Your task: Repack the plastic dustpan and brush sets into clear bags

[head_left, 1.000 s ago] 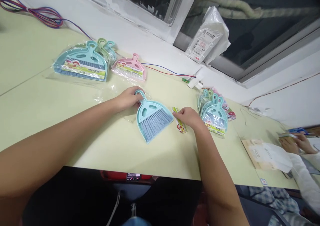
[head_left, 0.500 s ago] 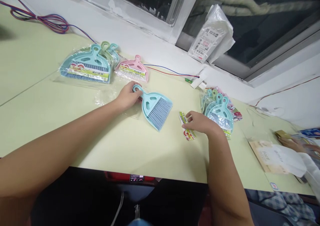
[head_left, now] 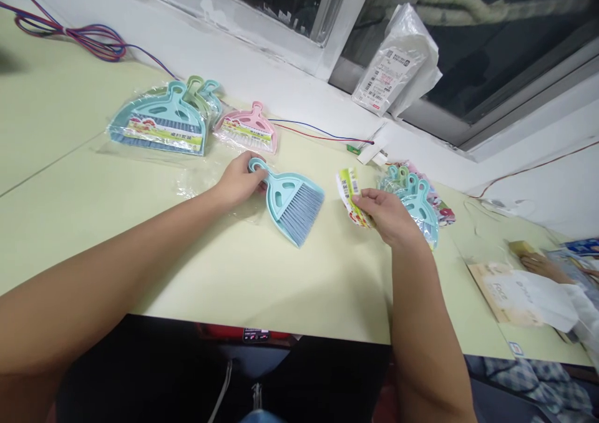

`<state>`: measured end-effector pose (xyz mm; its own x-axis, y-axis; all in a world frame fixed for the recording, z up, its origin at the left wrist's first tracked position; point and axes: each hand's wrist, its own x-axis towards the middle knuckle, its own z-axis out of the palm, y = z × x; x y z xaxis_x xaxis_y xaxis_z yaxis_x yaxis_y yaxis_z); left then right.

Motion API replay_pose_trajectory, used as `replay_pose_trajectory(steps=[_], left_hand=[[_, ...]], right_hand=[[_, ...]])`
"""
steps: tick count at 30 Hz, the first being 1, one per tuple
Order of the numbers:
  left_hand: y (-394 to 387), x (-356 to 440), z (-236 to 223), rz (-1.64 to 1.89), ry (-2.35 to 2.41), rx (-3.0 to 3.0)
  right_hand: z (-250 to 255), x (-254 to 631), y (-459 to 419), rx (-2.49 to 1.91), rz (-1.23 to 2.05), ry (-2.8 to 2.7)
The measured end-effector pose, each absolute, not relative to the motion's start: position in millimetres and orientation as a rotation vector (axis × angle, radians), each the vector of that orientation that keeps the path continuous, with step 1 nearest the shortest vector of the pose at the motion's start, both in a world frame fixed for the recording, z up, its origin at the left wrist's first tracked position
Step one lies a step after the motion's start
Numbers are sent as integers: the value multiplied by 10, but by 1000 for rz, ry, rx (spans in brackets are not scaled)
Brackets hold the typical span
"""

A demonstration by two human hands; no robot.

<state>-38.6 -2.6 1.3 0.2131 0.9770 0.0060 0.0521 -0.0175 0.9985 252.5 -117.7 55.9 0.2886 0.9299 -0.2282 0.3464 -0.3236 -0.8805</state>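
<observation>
My left hand (head_left: 242, 178) is closed around the handle end of a light-blue dustpan (head_left: 306, 183) with a small hand brush (head_left: 299, 214) nested in it, bristles pointing toward the lower right. My right hand (head_left: 386, 211) pinches a printed card label (head_left: 350, 193), yellow-green and white with red pictures, held up off the table to the right of the brush. A crumpled clear plastic bag (head_left: 196, 179) lies partly under my left hand and wrist.
Wrapped blue and green dustpan sets (head_left: 161, 120) and a pink set (head_left: 248, 126) lie along the wall. More wrapped sets (head_left: 421, 208) sit behind my right hand. A white package (head_left: 388, 73) stands on the sill. At far right, a co-worker's hand (head_left: 545, 266) is near paper packaging (head_left: 503, 292).
My right hand has taken hold of the card label and lifted it from the table, tilting it up. My left hand and the dustpan have stayed put.
</observation>
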Motion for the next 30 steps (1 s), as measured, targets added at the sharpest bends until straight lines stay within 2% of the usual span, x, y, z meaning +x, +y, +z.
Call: replay_pose_trajectory(steps=[3,9,17,30], left_hand=[[-27,-381,0,1017,1073,1305],[-66,-354,17,933,1093,1252],[-125,-330,66,846,1117,1319],[-113,-332,42,840,1104,1316]], right_hand=[[433,2290,-1130,-1625,1170,-1024],[208,2016,-1079,-1617,1354,-943],[148,2028,-1051,-1805,1367,-1106],[86,2077,-1020,-1838,1239,-1289]])
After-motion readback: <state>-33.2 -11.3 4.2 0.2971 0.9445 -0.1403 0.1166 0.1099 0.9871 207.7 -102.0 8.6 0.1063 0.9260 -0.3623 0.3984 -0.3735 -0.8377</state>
